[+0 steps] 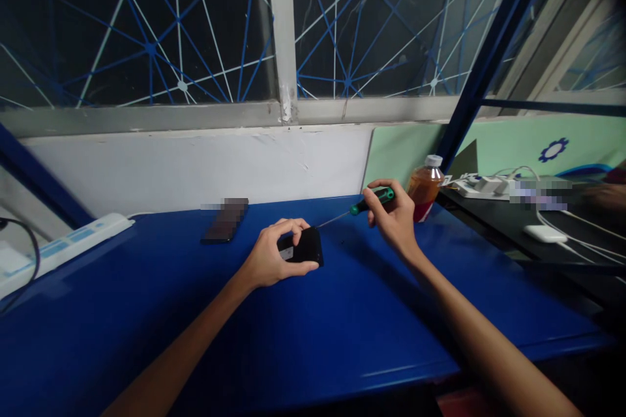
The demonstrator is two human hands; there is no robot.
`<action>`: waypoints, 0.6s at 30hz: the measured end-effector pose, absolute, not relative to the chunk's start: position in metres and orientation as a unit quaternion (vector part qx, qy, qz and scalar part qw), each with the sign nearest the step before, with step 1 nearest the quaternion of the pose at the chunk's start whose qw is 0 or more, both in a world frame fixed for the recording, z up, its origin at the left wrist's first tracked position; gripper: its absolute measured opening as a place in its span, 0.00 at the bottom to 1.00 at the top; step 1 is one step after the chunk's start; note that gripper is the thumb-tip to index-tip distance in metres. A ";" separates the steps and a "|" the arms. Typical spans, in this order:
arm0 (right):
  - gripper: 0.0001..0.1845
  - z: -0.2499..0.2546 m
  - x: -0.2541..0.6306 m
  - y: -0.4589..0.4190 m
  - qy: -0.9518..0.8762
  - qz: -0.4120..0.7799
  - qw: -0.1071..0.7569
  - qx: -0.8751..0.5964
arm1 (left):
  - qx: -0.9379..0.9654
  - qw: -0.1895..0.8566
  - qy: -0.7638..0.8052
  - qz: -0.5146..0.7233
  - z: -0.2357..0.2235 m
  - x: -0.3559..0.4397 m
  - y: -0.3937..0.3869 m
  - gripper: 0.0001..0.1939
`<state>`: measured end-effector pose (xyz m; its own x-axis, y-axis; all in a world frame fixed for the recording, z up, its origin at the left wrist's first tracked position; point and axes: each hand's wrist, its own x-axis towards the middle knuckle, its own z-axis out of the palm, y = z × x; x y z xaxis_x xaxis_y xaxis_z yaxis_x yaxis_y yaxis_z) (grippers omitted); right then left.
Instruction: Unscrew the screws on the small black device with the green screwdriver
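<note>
My left hand [274,253] grips a small flat black box-like device [308,246] by its edges, thumb on the near side and fingers on the far side. A pale label shows on the device beside my palm. In my right hand [394,215] is a screwdriver [372,201] with a green and black handle, held between thumb and fingers. Its thin metal shaft slants down to the left, and the tip meets or nearly meets the device's far right corner. Whether a screw sits under the tip is too small to tell.
A phone [225,221] lies on the blue table [293,339], left of the device. A white power strip [73,244] stands at the left edge. Behind my right hand is a drink bottle [424,189]. Cables and a white charger [545,233] lie on a black surface at right, near another person's blurred hand.
</note>
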<state>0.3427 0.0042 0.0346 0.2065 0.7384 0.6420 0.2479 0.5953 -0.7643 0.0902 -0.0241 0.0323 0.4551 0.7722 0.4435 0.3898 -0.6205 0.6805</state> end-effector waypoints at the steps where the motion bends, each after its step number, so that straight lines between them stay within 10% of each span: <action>1: 0.13 0.034 0.343 0.005 -0.608 0.207 0.657 -0.395 | 0.815 0.249 0.358 0.381 0.033 0.090 -0.024 0.20; 18: 0.16 0.036 0.338 0.000 -0.603 0.259 0.669 -0.348 | 0.810 0.261 0.358 0.385 0.030 0.088 -0.022 0.20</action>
<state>0.3384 0.0002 0.0363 0.1391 0.7666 0.6269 0.0737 0.6233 -0.7785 0.0884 -0.0223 0.0299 0.4475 0.7805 0.4366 0.3785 -0.6076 0.6982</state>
